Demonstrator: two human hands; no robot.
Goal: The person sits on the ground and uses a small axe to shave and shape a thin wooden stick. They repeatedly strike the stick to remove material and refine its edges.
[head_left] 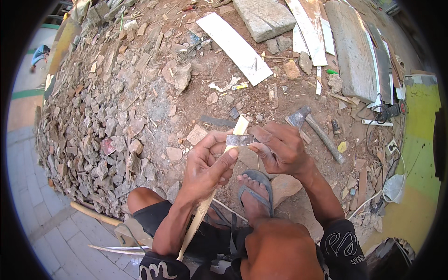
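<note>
My left hand (207,161) is closed around a long, pale wooden strip (199,223), which slants from my lap up past my fingers. Across the strip's upper part lies a short, flat grey metal blade (239,140), its left end by my left fingers. My right hand (280,148) pinches the blade's right end between thumb and fingers. Whether the blade's edge bites into the wood cannot be made out. Beyond my right hand, a hatchet (324,138) with a wooden handle rests on the dirt.
Broken stones (112,126) cover the left side. A white board (235,49) and a concrete slab (264,18) lie ahead. At right are a long grey block (352,51), a corded power tool (391,111) and a socket (391,147) with a white cable. My sandalled foot (255,196) is below my hands.
</note>
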